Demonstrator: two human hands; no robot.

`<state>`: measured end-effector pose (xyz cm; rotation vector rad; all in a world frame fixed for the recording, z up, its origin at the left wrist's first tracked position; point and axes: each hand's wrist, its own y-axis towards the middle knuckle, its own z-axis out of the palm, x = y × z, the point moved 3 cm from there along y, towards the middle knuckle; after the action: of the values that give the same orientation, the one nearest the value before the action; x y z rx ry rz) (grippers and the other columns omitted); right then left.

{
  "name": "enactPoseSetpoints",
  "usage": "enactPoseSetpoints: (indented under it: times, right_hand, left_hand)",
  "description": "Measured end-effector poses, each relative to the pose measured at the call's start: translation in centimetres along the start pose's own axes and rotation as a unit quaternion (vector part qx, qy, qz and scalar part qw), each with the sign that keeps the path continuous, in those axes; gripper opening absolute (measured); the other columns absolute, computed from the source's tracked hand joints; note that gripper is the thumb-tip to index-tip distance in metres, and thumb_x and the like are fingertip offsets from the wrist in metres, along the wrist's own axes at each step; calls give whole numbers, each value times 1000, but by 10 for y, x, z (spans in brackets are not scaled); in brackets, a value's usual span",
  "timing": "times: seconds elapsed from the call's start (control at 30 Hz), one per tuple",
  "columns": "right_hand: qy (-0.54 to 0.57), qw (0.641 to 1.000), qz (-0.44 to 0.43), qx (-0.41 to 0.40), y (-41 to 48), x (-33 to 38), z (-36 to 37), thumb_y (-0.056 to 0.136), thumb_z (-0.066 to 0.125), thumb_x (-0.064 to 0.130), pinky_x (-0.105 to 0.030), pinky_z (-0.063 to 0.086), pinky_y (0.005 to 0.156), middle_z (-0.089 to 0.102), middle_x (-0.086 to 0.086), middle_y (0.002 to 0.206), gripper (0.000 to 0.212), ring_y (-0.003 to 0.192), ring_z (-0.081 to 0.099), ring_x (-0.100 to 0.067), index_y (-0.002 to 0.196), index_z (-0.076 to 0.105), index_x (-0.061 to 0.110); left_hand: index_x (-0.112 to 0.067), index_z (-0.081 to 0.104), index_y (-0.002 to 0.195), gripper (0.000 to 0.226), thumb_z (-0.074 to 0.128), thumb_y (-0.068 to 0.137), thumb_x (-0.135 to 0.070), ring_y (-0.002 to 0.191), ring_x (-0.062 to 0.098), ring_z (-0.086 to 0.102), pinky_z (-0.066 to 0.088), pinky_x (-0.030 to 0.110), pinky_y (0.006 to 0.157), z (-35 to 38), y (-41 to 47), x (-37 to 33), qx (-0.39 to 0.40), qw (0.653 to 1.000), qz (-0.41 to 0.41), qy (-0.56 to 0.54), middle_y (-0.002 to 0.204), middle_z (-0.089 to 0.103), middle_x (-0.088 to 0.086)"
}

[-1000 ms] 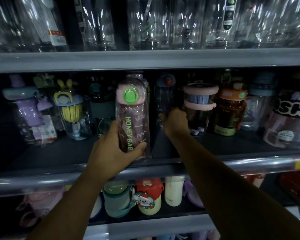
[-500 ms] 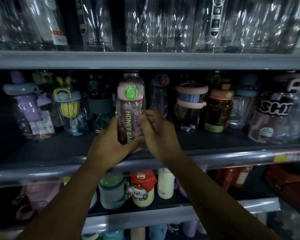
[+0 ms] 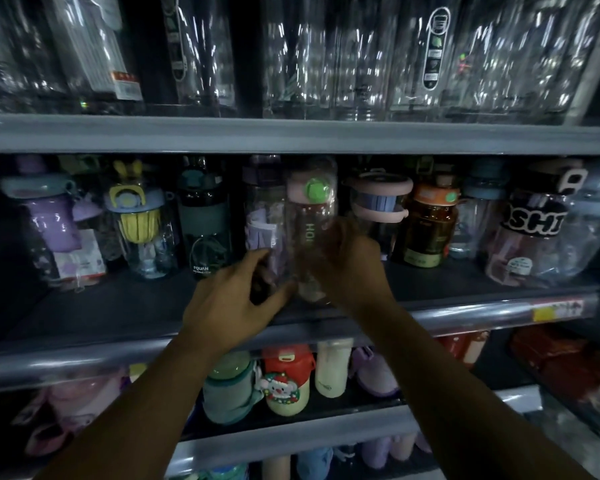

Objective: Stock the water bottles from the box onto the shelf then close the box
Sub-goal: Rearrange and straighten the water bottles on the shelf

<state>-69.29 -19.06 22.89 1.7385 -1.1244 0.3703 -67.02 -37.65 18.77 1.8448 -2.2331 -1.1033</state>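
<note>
Bottle (image 3: 309, 230), with a pink lid (image 3: 312, 188) and clear wrapping (image 3: 328, 168), stands upright on the middle shelf (image 3: 465, 313) between the two hands, in a gap among neighbouring bottles (image 3: 426, 230). Right hand (image 3: 355, 268) has its fingers (image 3: 340, 237) curled round the body from the right, gripping it. Left hand (image 3: 232, 303) curves at the lower left, thumb (image 3: 284, 294) near the base; blur hides whether it grips or merely touches. The bottle looks empty, so probably light and easy to tip, and the wrapping likely slides under the fingers. A hold low on the stiff body, below the lid, seems safest.
</note>
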Motion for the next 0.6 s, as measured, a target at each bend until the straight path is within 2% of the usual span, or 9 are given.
enactPoseSetpoints:
  times: [0.07,0.13,0.2,0.3,0.37,0.43,0.5,0.57,0.6]
  right_hand:
    - [-12,1000,1,-22,5,-11,-5,85,79,24,-19,50,67,69,4,89,26,77,64,-2,86,54,30]
    - [-9,1000,14,-17,11,-21,-5,84,79,28,-33,57,79,72,-2,104,26,92,68,-16,101,60,21]
    - [8,1000,15,-21,18,-29,-5,84,79,30,-25,56,77,71,3,103,32,92,67,-13,106,58,22]
    - [2,1000,11,-30,30,-40,-2,83,79,27,-11,47,67,69,7,98,30,83,64,-5,104,58,23]
    - [-25,999,1,-24,39,-47,4,83,75,35,-14,50,69,68,9,97,29,83,64,-2,104,59,22]
    - [-52,999,-5,-17,46,-52,7,84,71,42,-22,55,79,69,5,106,38,93,67,-9,113,63,18]
    - [-34,999,-10,-4,50,-54,5,87,73,35,-28,54,86,69,-1,114,39,101,67,-14,119,62,15]
    - [12,1000,-14,10,50,-58,0,89,75,31,-27,54,87,70,1,115,37,102,67,-11,120,60,17]
    - [31,999,-11,25,49,-60,-3,91,75,29,-21,53,85,71,5,112,32,100,67,-6,117,60,20]
  left_hand:
    - [-35,55,139,60,47,91,-71,92,19,72,54,31,75,1,-1,-3,-40,999,26,19,102,75,-12]
    - [-32,62,128,55,41,92,-69,82,21,73,55,31,68,2,-2,-6,-69,995,49,59,95,76,-9]
    - [-28,66,120,52,40,94,-63,75,25,73,53,30,62,4,-2,-9,-90,990,55,98,91,77,-3]
    - [-22,68,110,29,53,99,-44,72,28,70,41,27,58,11,-2,-20,-118,987,33,106,86,75,2]
    - [-21,68,103,25,54,96,-40,70,28,69,37,26,59,20,-1,-34,-130,986,13,105,83,74,2]
    - [-20,68,99,23,53,94,-38,69,28,68,36,26,59,29,3,-46,-141,985,-12,97,80,73,2]
    - [-20,68,97,21,52,96,-35,69,27,67,37,27,60,39,12,-55,-141,985,-41,90,81,73,2]
    - [-22,67,100,18,55,98,-35,74,27,67,40,28,61,49,18,-61,-132,985,-72,85,86,73,1]
    - [-23,66,101,18,55,98,-37,76,27,68,41,29,62,52,20,-62,-131,984,-83,83,87,73,0]
